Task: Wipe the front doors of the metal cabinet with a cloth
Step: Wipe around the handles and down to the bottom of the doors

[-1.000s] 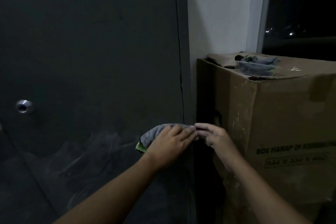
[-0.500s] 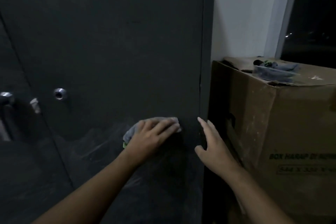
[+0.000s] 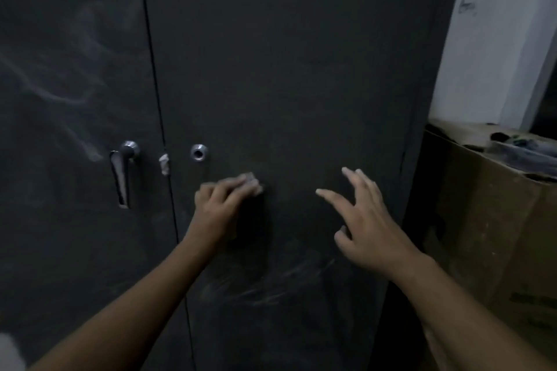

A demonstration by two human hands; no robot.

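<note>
A dark metal cabinet fills the view, with a right door (image 3: 301, 69) and a left door (image 3: 69, 235). My left hand (image 3: 221, 205) presses a grey cloth (image 3: 251, 181) against the right door, just right of a round keyhole (image 3: 199, 152); only the cloth's upper edge shows past my fingers. My right hand (image 3: 366, 226) hovers in front of the same door with fingers spread, holding nothing. Pale dust smears mark the right door below my hands and the left door's upper part.
A chrome lever handle (image 3: 123, 172) hangs on the left door beside the seam. A tall cardboard box (image 3: 497, 235) stands tight against the cabinet's right side, with small items on top. Behind the box are a white wall (image 3: 488, 39) and a dark window.
My left hand has slid the cloth left and up from the door's right edge toward the keyhole. My right hand has left the cloth and opened. The view has swung left.
</note>
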